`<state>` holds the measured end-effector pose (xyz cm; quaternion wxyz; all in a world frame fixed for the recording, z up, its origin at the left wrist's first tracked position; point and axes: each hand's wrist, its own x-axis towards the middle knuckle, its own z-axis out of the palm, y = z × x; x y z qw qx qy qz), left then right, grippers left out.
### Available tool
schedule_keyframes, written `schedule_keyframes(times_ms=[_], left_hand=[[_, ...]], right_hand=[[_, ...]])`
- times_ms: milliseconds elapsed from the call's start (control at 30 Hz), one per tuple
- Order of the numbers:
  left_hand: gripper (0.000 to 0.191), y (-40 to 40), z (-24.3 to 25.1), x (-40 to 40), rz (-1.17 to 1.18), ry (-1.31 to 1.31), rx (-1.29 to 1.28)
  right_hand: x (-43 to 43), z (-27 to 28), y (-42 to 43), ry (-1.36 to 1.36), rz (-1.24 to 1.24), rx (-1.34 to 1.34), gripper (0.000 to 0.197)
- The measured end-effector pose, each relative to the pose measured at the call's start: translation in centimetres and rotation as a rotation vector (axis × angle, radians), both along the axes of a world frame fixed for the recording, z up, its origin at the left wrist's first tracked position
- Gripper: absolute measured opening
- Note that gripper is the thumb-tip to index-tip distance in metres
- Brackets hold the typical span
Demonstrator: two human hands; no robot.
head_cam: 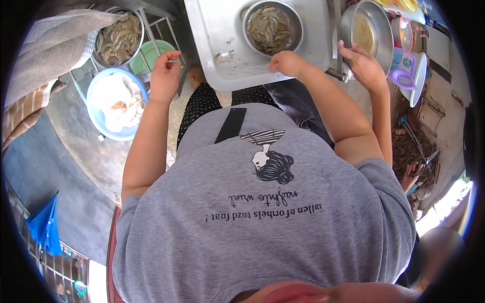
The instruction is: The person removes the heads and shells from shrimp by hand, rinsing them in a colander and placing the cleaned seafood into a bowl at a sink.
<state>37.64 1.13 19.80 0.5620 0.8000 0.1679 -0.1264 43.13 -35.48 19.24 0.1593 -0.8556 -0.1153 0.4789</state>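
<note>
My left hand [165, 77] is raised in the air on the left with nothing visible in it; its fingers are loosely curled and a little apart. A steel bowl of raw shrimp [117, 41] is beyond it to the left. My right hand [288, 63] hangs over the white plastic tray [227, 74], beside the near rim of a steel bowl [299, 34] that holds more shrimp [269, 28]. Its fingers are bent together, and whether they pinch something is hidden. Small shrimp scraps [223, 57] lie on the tray floor.
Another person's hand [363, 68] is at a large steel basin [384, 41] on the right. Further back, a hand holds scissors [428, 161]. A blue basin [93, 110] with white cloth, a green basin [159, 46] and a metal rack [151, 36] stand left. A purple-handled container [403, 64] is at right.
</note>
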Motion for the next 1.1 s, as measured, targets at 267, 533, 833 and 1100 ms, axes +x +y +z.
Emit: schedule_keyframes(times_ms=[267,533,833,1100], left_hand=[[0.024,-1.2,0.2,-0.4,-0.051,0.014,-0.011],[0.024,-1.3,0.4,-0.6,-0.077,0.027,0.014],[0.021,-1.2,0.6,-0.3,-0.076,0.041,-0.013],[0.02,-0.5,0.3,-0.4,-0.1,0.075,-0.005]], right_hand=[[0.3,-0.3,-1.2,0.08,-0.134,0.09,0.021],[-1.6,0.5,-2.5,0.048,-0.062,0.05,0.021],[-2.3,0.0,-4.0,0.032,-0.185,0.041,0.021],[-2.2,0.5,-3.1,0.155,-0.44,0.106,0.02]])
